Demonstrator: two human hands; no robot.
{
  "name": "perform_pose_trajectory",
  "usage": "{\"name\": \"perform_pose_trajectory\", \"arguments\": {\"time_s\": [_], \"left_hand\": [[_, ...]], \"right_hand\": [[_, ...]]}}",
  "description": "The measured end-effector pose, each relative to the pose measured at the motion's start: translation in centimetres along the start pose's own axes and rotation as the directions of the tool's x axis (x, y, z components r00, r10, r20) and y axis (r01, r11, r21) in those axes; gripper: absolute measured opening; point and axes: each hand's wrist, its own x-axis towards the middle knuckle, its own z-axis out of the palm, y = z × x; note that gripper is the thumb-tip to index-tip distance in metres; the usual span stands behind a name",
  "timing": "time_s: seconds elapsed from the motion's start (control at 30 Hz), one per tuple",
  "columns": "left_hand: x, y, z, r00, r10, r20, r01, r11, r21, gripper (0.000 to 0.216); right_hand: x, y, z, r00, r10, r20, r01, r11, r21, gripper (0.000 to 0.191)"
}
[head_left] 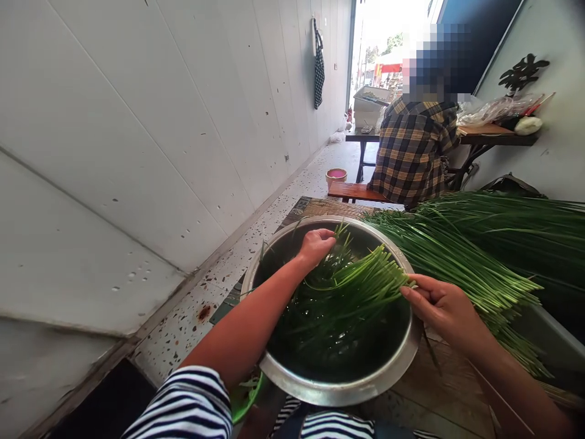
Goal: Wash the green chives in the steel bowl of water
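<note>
A wide steel bowl [283, 370] stands in front of me with green chive stalks [347, 299] lying in water. My left hand [315, 246] reaches over the bowl's far side with its fingers curled round the leafy ends of a chive bundle. At the bowl's right rim my right hand [441, 308] pinches the cut ends of the same bundle. The bundle lies across the bowl between both hands.
A big heap of long chives [484, 250] lies on the table to the right of the bowl. A person in a plaid shirt [414, 152] sits on a wooden bench [351, 192] ahead. A pink bucket [336, 177] stands on the speckled floor. A white wall runs along the left.
</note>
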Motion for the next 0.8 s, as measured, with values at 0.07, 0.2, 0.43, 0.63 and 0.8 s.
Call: {"name": "perform_pose_trajectory", "arguments": {"time_s": [0.07, 0.2, 0.43, 0.63, 0.8], "left_hand": [[-0.2, 0.2, 0.1, 0.998, 0.042, 0.054, -0.04, 0.998, -0.044, 0.026], [-0.6, 0.6, 0.2, 0.98, 0.148, 0.131, -0.146, 0.989, -0.025, 0.029], [-1.3, 1.4, 0.3, 0.969, 0.177, 0.175, -0.182, 0.983, 0.012, 0.027], [-1.9, 2.5, 0.1, 0.955, 0.235, 0.183, -0.24, 0.971, 0.002, 0.023], [-2.4, 2.7, 0.5, 0.929, 0.265, 0.259, -0.28, 0.96, 0.019, 0.014]], "right_hand": [[0.0, 0.1, -0.1, 1.0, 0.02, 0.005, -0.02, 1.0, 0.015, 0.046], [0.0, -0.1, -0.3, 1.0, 0.021, -0.005, -0.021, 0.999, 0.032, 0.043], [0.1, -0.3, -0.4, 1.0, 0.015, -0.008, -0.014, 0.999, 0.049, 0.043], [0.1, -0.5, -0.1, 0.999, 0.045, 0.018, -0.047, 0.993, 0.109, 0.046], [0.0, -0.1, 0.1, 0.997, 0.065, 0.033, -0.068, 0.989, 0.133, 0.044]]}}
